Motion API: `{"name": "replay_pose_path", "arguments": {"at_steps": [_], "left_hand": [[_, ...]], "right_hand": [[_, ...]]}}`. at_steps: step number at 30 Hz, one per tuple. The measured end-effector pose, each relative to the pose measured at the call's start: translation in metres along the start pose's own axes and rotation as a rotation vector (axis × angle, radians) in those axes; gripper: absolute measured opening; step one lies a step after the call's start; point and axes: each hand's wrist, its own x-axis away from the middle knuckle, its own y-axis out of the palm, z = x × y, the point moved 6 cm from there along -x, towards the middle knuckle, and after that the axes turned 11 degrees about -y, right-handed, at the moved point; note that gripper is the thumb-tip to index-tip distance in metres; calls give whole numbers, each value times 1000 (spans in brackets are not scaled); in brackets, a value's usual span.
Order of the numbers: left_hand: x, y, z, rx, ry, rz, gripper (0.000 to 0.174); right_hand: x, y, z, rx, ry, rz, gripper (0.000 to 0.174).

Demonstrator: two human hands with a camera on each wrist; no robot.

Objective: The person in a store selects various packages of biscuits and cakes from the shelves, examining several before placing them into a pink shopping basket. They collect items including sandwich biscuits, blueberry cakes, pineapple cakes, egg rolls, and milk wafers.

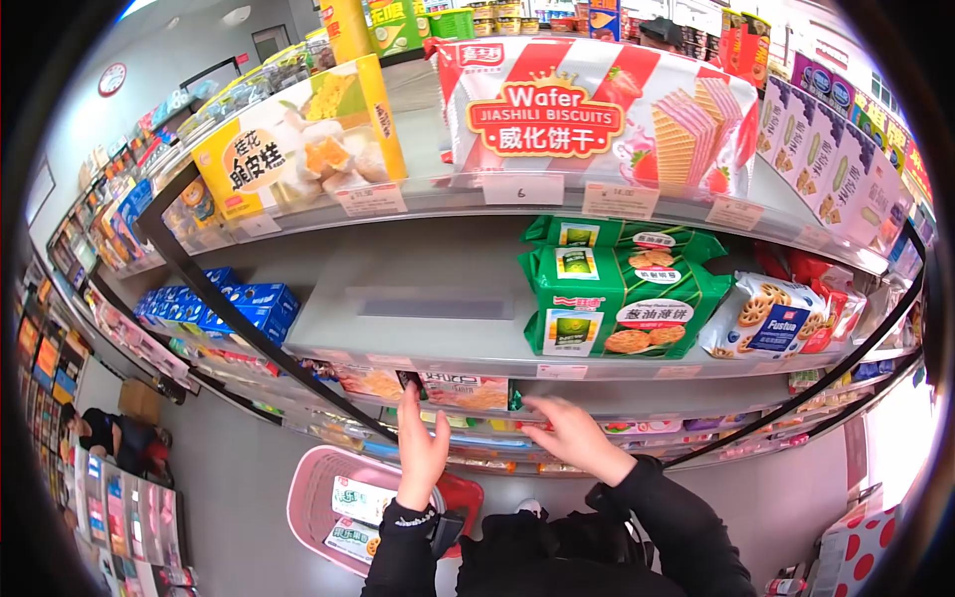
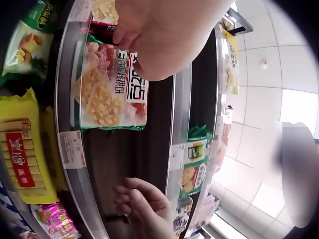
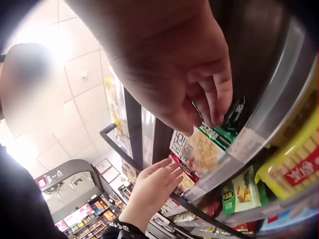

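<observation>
A cracker pack [image 2: 109,92] with green ends, printed with square crackers, stands at the front of a lower shelf. My left hand [image 1: 423,453] is at its left end, fingers extended; in the left wrist view that hand [image 2: 174,35] overlaps the pack's upper corner. My right hand [image 1: 579,440] is near the other end, its fingers loosely bent and nothing in them. The left wrist view shows a gap between the right hand [image 2: 144,206] and the pack. A second pack [image 1: 370,382] with similar crackers sits to the left.
Green cracker packs [image 1: 617,298] and a Fustua bag [image 1: 766,316] occupy the shelf above, with a wafer pack [image 1: 597,119] higher up. A pink basket [image 1: 298,497] holding white biscuit packs stands on the floor at left. Black shelf bars [image 1: 229,308] slant along the sides.
</observation>
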Motion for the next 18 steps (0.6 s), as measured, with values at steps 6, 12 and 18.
{"name": "replay_pose_path", "arguments": {"at_steps": [6, 12, 18], "left_hand": [[-14, 17, -23, 77, -45, -72, 51], [-24, 15, -22, 219, -148, -118, 32], [0, 7, -29, 368, -43, -17, 20]], "right_hand": [[-20, 26, 23, 30, 123, 23, 29], [-31, 33, 20, 290, 105, -35, 21], [-14, 33, 17, 369, 55, -12, 19]]}}
